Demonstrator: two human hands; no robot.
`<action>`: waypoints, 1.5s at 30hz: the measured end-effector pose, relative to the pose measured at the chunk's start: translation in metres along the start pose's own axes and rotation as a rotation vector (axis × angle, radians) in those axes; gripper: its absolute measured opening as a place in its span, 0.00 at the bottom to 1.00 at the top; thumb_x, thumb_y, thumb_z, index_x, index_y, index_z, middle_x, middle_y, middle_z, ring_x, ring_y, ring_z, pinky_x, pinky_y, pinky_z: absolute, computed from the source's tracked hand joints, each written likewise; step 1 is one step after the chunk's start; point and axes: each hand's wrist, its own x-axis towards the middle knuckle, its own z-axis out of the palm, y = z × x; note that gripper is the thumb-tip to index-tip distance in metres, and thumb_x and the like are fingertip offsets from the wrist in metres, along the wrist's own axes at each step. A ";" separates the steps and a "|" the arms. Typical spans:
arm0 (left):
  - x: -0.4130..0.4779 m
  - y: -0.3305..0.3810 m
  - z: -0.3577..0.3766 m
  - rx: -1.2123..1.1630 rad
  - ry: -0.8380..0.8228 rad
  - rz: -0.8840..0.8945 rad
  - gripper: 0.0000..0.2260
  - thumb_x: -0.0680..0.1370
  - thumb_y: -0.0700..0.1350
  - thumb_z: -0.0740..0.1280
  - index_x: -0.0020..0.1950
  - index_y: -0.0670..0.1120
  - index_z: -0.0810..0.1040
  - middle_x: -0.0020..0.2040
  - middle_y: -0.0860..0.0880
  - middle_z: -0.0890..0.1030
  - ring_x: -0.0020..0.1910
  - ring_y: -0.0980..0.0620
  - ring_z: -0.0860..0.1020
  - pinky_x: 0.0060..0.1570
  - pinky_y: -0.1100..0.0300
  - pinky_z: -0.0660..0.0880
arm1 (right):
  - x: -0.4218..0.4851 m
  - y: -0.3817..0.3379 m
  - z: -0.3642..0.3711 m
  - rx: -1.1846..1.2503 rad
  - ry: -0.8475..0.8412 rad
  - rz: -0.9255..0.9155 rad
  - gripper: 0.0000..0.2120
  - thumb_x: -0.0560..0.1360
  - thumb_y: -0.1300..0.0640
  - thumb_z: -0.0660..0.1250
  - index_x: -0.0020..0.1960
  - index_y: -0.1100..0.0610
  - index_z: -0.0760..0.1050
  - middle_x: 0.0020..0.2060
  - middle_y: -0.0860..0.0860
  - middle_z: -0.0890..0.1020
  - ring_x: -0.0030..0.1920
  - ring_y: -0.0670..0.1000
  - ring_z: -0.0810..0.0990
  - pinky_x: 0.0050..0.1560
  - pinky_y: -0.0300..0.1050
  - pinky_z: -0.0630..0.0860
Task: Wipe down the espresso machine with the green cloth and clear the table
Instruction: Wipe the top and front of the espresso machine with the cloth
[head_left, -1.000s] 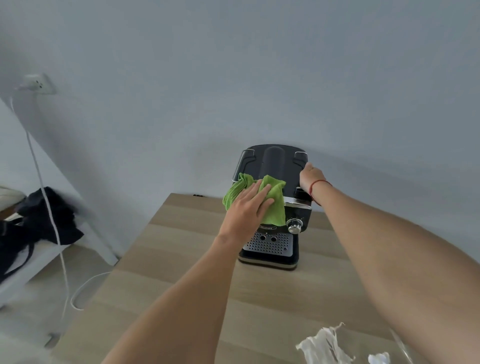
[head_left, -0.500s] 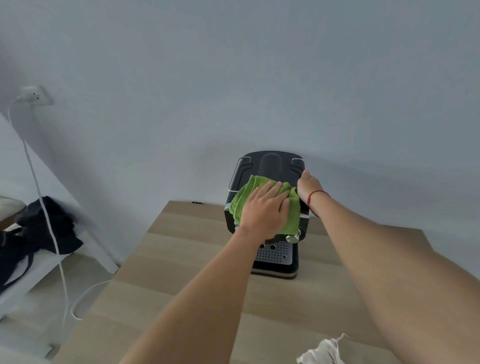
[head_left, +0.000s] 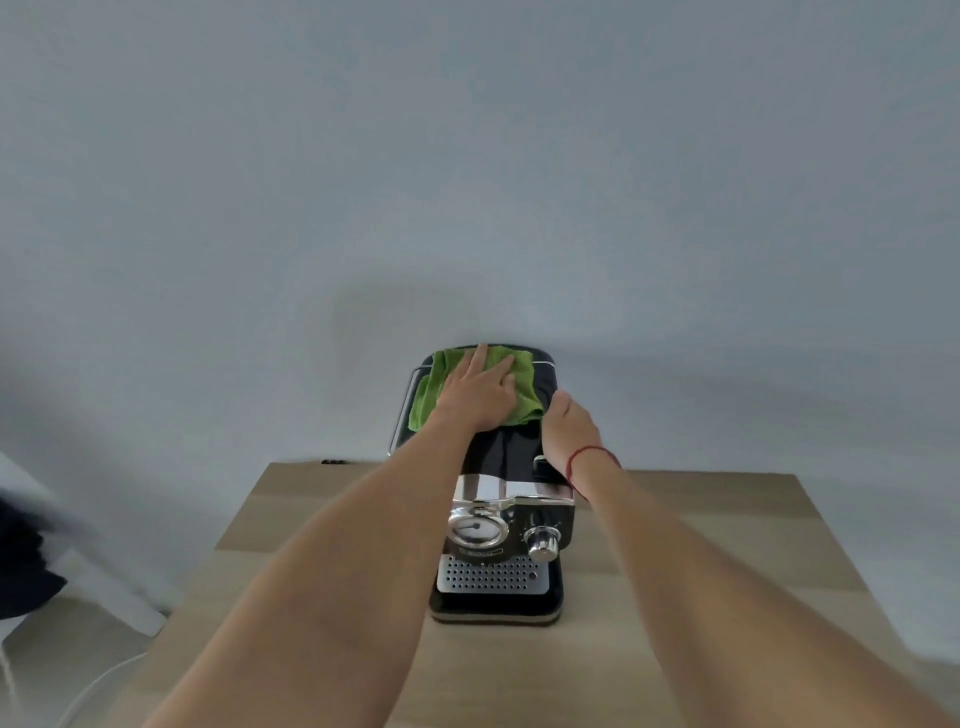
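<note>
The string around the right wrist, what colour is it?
Red. The string circles the right hand's wrist, seen clearest in the head view.

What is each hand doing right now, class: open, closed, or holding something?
Left hand: open, flat, pressing the green cloth onto the espresso machine top.
Right hand: gripping the machine's right side; how far the fingers close is hidden.

Left hand (head_left: 480, 397) flat on green cloth (head_left: 524, 389) atop espresso machine (head_left: 498, 525), right hand (head_left: 569, 434) bracing its side
</note>
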 end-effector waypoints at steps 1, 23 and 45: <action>0.011 -0.001 -0.001 -0.015 0.002 -0.010 0.23 0.82 0.53 0.47 0.79 0.55 0.54 0.80 0.48 0.47 0.79 0.48 0.45 0.77 0.49 0.45 | 0.000 0.000 0.000 -0.017 0.002 0.004 0.14 0.82 0.56 0.43 0.45 0.56 0.65 0.57 0.61 0.77 0.50 0.57 0.72 0.53 0.48 0.66; 0.033 -0.014 -0.048 0.332 -0.136 -0.309 0.27 0.82 0.56 0.45 0.77 0.44 0.61 0.76 0.45 0.64 0.73 0.43 0.66 0.71 0.48 0.62 | 0.001 -0.001 0.004 0.019 0.067 0.042 0.20 0.82 0.53 0.42 0.34 0.52 0.60 0.33 0.51 0.68 0.44 0.56 0.70 0.48 0.48 0.66; -0.059 0.015 0.004 0.270 -0.033 0.161 0.22 0.81 0.60 0.48 0.76 0.64 0.55 0.80 0.47 0.45 0.78 0.44 0.41 0.75 0.42 0.42 | -0.014 -0.010 -0.005 0.120 0.062 0.080 0.25 0.83 0.51 0.42 0.64 0.63 0.72 0.64 0.63 0.75 0.64 0.61 0.73 0.65 0.51 0.66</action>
